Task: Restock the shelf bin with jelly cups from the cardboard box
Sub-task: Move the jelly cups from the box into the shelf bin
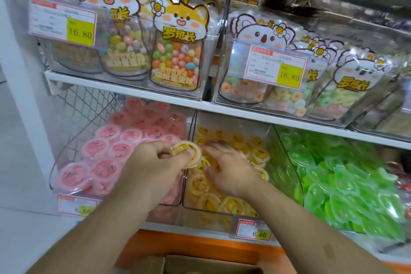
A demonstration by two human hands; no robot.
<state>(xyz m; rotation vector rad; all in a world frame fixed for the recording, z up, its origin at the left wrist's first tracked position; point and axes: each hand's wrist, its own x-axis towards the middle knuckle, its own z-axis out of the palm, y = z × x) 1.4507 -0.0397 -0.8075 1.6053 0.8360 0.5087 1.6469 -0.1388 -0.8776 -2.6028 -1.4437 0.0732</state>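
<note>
In the clear plastic shelf bin (231, 124) of yellow jelly cups, the right hand (229, 169) lies flat and released on the pile while the left hand (155, 158) grasps a round yellow jelly cup (186, 153) that could slip into the neighbouring pink bin (73, 131).

Upper-shelf price tags (80, 31) read 16.80, the lower tag (259, 234) 6.60, and candy bags (179, 35) 罗班长

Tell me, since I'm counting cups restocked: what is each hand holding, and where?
The left hand pinches a yellow jelly cup by its rim. The right hand holds nothing visible.
</note>
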